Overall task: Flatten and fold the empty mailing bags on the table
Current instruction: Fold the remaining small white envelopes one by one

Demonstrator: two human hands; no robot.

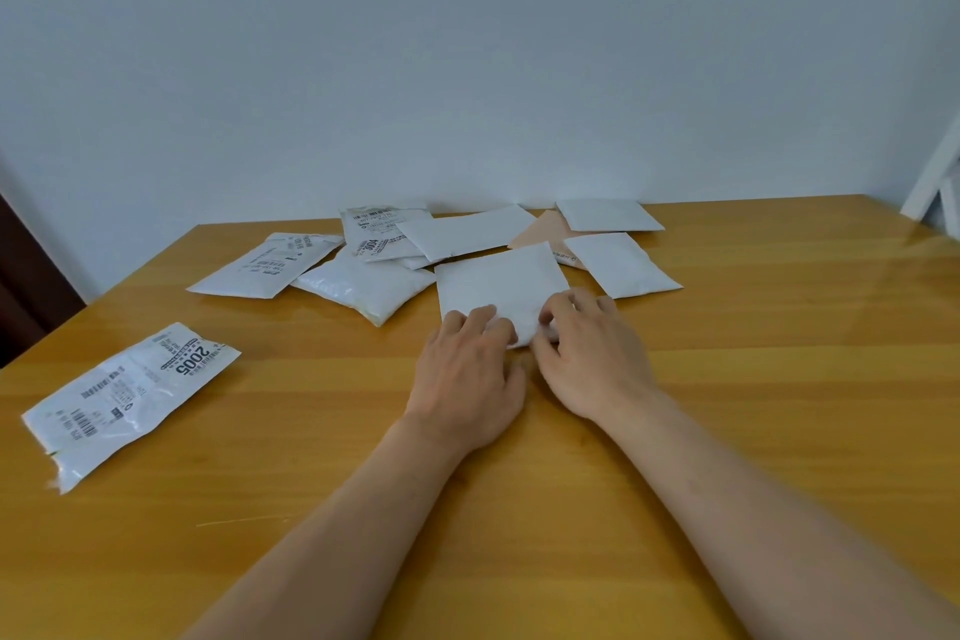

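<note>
Both hands are working the near edge of a folded white mailing bag [501, 288] at mid-table; the left hand [470, 379] is pressing down, fingers curled over the edge; the right hand [592, 359] is pinching its corner. Several other bags are lying behind it; a labelled bag [130, 395] is lying well apart on the wooden table [779, 379].

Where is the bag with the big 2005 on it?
The bag marked 2005 lies alone on the wooden table, near its left edge, well left of the left hand.
</note>
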